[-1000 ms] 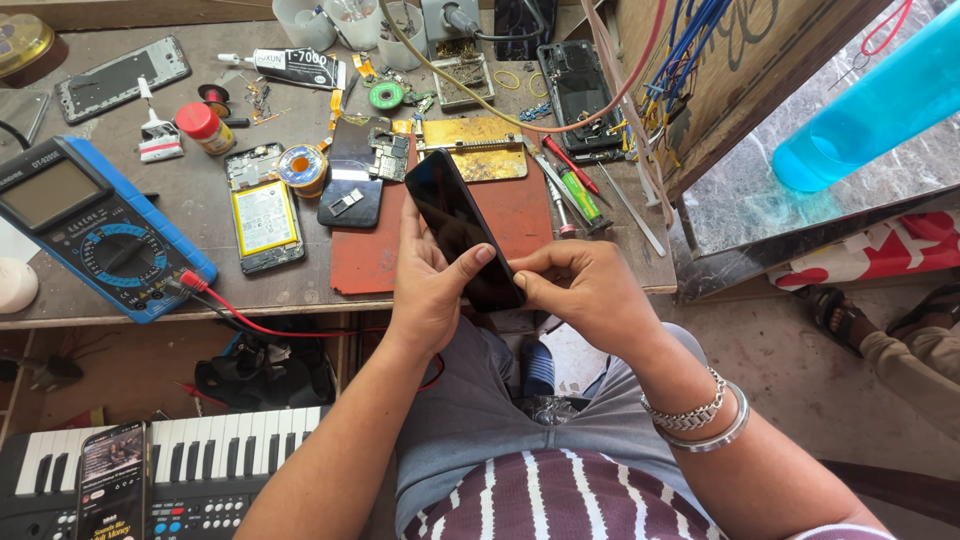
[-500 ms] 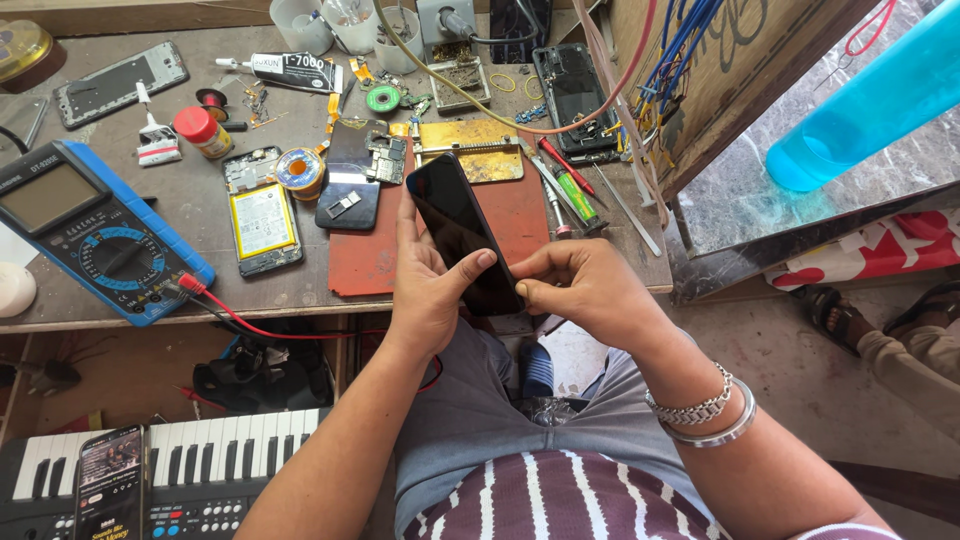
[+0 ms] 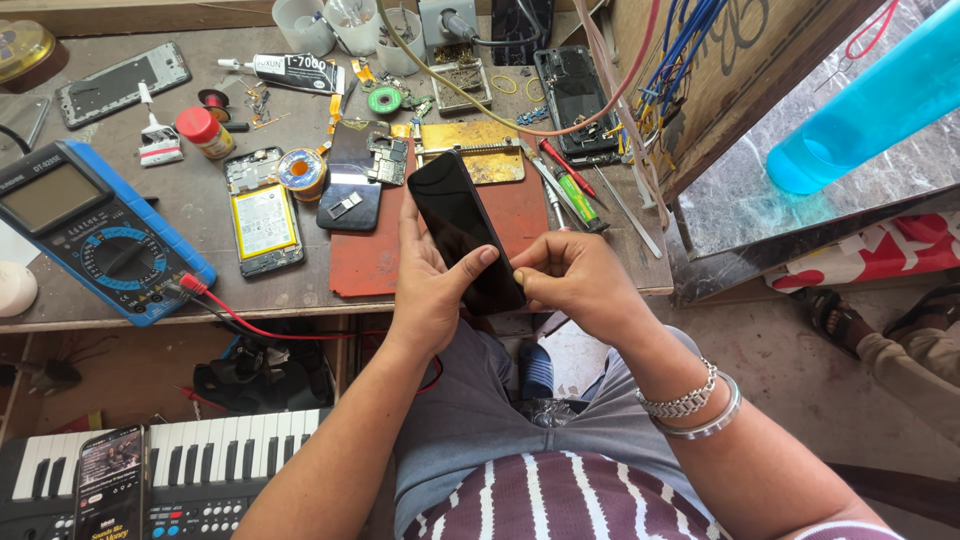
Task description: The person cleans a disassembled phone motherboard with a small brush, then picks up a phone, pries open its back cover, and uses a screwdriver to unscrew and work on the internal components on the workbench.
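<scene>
A worn grey workbench (image 3: 300, 90) fills the upper left, cluttered with repair gear. At its centre lies a red-brown work mat (image 3: 375, 255). At about 9 o'clock from the mat sits a blue multimeter (image 3: 95, 230), its red lead trailing over the bench edge. An opened phone showing its battery (image 3: 263, 215) lies between them. At 12 o'clock are white cups (image 3: 330, 22) and a glue tube (image 3: 285, 70).

Just off the mat's front edge, the left hand (image 3: 430, 290) cradles a black phone (image 3: 462, 228) from behind, thumb pressed across its dark screen. The right hand (image 3: 575, 285) pinches the phone's lower edge, fingers curled tight together.

At 3 o'clock a blue bottle (image 3: 870, 100) is cut off by the frame. At 7 o'clock a small keyboard (image 3: 215, 470) is partly cut off. The phone's underside is hidden.
</scene>
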Demonstrator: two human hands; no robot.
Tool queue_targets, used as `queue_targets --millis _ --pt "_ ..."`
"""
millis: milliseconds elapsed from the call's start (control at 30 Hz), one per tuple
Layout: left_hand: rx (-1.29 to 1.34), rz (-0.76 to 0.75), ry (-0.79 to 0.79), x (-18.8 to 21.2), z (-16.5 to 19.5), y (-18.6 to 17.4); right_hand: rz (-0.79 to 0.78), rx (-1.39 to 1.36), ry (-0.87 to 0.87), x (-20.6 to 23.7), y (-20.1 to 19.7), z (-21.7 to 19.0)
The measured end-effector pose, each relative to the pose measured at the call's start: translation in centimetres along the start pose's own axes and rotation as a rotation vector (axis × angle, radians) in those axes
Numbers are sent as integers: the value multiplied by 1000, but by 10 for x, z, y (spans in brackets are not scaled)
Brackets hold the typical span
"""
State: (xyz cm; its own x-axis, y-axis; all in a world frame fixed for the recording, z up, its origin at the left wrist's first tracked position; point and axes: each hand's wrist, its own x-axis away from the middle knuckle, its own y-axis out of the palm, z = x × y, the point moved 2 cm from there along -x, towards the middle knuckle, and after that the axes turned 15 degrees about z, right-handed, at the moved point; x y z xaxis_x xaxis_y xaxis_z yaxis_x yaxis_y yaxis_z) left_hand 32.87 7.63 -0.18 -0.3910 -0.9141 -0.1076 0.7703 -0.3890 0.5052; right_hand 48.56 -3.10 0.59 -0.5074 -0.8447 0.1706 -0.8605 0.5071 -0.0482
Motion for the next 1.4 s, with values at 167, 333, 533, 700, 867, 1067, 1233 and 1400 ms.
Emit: queue_targets --millis 167,333,533,700,867,1067,1233,1400 --pt "36 21 -40 1 -1 0 19 -36 -22 -3 -1 2" --pt "-97 1 92 -1 2 0 62 -68 -111 -3 6 5" --pt "13 -2 -67 -3 -2 0 167 -4 -217 3 11 8" --pt "-87 -45 56 -4 -2 -1 195 -31 -292 -5 15 3" --pt "-18 -70 -66 -6 1 -1 219 -36 -333 -9 23 -5" --pt "-49 -127 -84 0 7 4 295 12 -317 -20 27 -19" --pt "52 -139 -205 -3 13 4 236 2 -513 -29 32 -36" --pt "-14 -178 -192 -2 15 6 120 -22 -540 -39 30 -51"
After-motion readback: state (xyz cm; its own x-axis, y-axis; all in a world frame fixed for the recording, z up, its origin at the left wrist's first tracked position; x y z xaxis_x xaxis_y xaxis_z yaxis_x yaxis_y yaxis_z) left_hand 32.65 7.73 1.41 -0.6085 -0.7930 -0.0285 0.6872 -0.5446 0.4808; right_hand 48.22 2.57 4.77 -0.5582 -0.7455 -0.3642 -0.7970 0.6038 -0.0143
